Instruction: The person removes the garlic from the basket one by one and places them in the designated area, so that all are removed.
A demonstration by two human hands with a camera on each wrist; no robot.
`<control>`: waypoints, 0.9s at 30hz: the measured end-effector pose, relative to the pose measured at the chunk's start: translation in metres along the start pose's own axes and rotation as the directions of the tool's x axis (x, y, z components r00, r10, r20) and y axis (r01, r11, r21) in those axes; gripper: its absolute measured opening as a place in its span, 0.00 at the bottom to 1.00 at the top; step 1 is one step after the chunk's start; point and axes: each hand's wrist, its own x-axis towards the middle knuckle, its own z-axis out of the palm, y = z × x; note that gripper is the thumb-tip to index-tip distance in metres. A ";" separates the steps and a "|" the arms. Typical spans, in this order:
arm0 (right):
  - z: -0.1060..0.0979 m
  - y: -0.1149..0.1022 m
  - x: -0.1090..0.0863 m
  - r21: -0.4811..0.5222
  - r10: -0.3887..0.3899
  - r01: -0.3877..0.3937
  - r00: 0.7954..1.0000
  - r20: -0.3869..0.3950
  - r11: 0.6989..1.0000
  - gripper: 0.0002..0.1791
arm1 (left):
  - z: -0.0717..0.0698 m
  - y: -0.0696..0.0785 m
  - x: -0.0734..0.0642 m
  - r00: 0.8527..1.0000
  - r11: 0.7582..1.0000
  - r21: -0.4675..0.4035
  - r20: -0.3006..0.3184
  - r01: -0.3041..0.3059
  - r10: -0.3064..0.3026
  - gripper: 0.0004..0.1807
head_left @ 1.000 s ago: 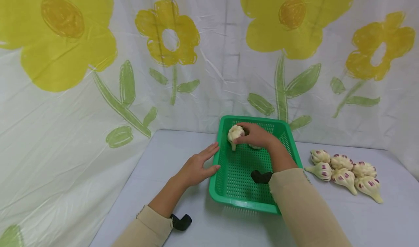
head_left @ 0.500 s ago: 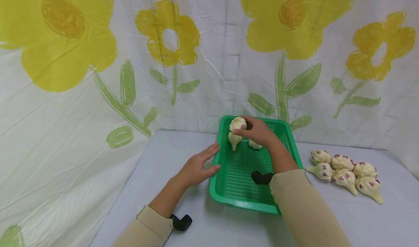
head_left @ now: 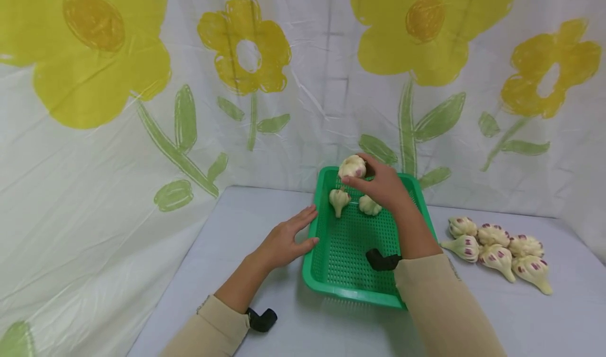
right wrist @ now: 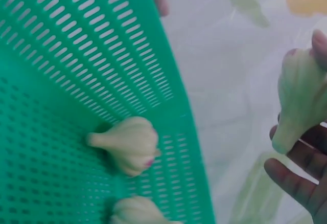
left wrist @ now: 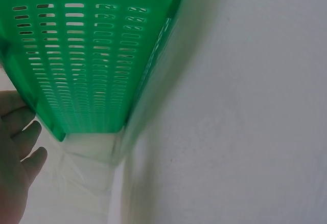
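Observation:
A bulb of garlic (head_left: 352, 167) is gripped between the thumb and fingers of my right hand (head_left: 382, 184), raised over the far rim of the green plastic basket (head_left: 350, 294). In the right wrist view that held garlic bulb (right wrist: 299, 93) points its stem downward. Two more garlic bulbs stay in the basket's far end: one (head_left: 339, 201) near the left wall, the other (head_left: 370, 205) to its right. My left hand (head_left: 286, 244) has its fingers extended, fingertips right at the basket's left rim. From the left wrist, the fingers (left wrist: 23, 139) show beside the basket's slotted wall (left wrist: 76, 55).
Several purple-marked garlic bulbs (head_left: 494, 257) sit in two rows on the white table (head_left: 265, 210), right of the basket. A flower-printed white curtain (head_left: 303, 110) hangs behind the table. Black wrist cameras (head_left: 262, 320) are strapped to both wrists.
My right hand has taken hold of a garlic bulb and lifted it up from the basket, uncovering the two bulbs below. The left hand has stayed at the rim.

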 end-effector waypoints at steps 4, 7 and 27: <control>-0.006 -0.009 -0.013 -0.008 -0.009 0.008 0.999 -0.051 1.000 0.49 | 0.000 0.001 -0.001 1.000 1.000 0.007 -0.001 0.000 0.000 0.36; -0.010 -0.014 -0.022 0.013 -0.002 0.003 0.996 -0.089 1.000 0.48 | 0.000 0.002 -0.001 1.000 1.000 0.001 0.003 0.002 -0.002 0.36; -0.091 0.004 -0.104 -0.124 0.111 -0.142 0.968 -0.226 0.982 0.46 | 0.001 0.003 0.000 1.000 1.000 -0.001 -0.007 0.016 -0.016 0.37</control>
